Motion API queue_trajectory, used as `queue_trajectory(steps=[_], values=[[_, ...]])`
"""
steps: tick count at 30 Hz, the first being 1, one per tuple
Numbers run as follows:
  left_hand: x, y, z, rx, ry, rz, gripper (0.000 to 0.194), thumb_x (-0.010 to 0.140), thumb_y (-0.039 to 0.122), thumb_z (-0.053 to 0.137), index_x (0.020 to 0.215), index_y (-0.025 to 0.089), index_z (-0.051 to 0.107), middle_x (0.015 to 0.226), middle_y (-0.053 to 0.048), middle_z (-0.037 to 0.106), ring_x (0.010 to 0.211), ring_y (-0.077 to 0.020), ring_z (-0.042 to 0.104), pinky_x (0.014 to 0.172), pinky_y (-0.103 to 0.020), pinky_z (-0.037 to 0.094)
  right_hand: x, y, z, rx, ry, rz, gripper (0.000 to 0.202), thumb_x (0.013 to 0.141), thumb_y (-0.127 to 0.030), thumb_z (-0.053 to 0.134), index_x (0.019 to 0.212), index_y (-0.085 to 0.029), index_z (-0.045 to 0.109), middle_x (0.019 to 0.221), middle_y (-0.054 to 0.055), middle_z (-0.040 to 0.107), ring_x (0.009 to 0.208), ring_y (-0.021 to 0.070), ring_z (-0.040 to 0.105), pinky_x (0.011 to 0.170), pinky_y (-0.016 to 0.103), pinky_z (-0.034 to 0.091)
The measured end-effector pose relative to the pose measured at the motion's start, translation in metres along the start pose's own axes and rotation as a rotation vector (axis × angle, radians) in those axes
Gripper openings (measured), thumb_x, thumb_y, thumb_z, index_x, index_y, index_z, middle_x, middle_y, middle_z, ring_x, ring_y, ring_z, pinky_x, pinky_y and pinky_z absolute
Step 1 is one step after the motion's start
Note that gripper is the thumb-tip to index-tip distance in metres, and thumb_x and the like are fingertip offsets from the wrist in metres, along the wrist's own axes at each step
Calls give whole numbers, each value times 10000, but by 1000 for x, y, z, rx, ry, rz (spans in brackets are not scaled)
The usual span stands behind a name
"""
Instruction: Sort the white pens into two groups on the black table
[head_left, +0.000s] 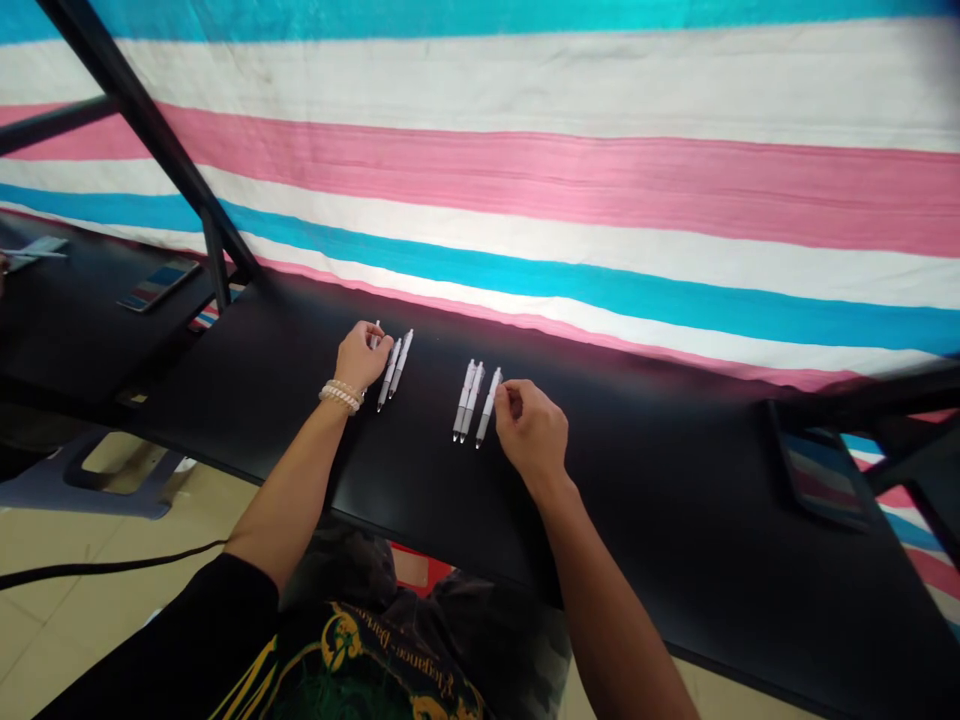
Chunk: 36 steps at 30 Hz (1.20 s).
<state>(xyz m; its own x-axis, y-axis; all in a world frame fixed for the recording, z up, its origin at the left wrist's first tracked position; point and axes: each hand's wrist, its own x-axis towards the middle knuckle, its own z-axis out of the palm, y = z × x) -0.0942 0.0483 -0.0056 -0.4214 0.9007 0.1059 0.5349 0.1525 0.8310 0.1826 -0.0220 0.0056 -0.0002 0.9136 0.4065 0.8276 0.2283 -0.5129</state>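
Observation:
Two small groups of white ballpoint pens with grey grips lie on the black table (637, 500). My left hand (361, 357), a beaded bracelet (342, 396) at its wrist, is closed around one pen (377, 326), mostly hidden by the fingers. Just right of it lie two more pens (388, 378) (402, 362), side by side and slanted. In the other group, two pens (463, 402) (472, 402) lie close together. My right hand (534, 428) pinches the third pen (489, 408) near its upper end, slightly apart from that pair.
A striped sheet (525, 170) hangs behind the table. Black metal frame bars (150, 140) rise at the left. A dark phone-like slab (819, 472) lies at the right end, another (157, 285) on the left table. A grey stool (97, 475) stands below left.

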Motion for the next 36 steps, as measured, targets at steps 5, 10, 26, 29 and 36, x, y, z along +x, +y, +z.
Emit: queue_trajectory(steps=[5, 10, 26, 29, 36], values=[[-9, 3, 4, 304, -69, 177, 179, 842, 308, 633, 979, 193, 630, 968, -89, 646, 861, -221, 632, 908, -376, 484, -1, 3, 4, -17, -85, -4, 218, 960, -358, 491, 917, -213, 650, 839, 36, 713, 717, 177, 619, 659, 287, 376], [-16, 4, 8, 379, -107, 245, 229, 884, 359, 603, 1048, 201, 624, 1050, -105, 615, 950, -241, 622, 936, -373, 475, -2, 4, 7, -45, -134, -19, 207, 957, -358, 492, 913, -220, 640, 845, 37, 716, 727, 188, 618, 650, 289, 365], [-24, 6, 11, 483, -132, 297, 263, 855, 343, 641, 1079, 209, 613, 1096, -126, 574, 1067, -307, 562, 960, -412, 454, -1, 6, 12, -43, -145, -56, 224, 941, -358, 499, 891, -206, 656, 820, 47, 703, 694, 185, 609, 624, 299, 386], [-24, 6, 12, 490, -133, 313, 272, 856, 339, 638, 1090, 205, 610, 1090, -126, 566, 1063, -306, 558, 966, -411, 452, 0, -2, 7, 84, -118, -70, 219, 940, -356, 529, 878, -200, 670, 783, 39, 691, 656, 171, 603, 632, 304, 431], [-25, 5, 16, 459, -137, 330, 284, 841, 304, 641, 1098, 191, 595, 1097, -126, 542, 1072, -296, 553, 974, -397, 449, -44, -49, -73, 679, 87, -66, 172, 978, -373, 565, 978, -232, 663, 818, 22, 675, 651, 156, 627, 590, 298, 516]])
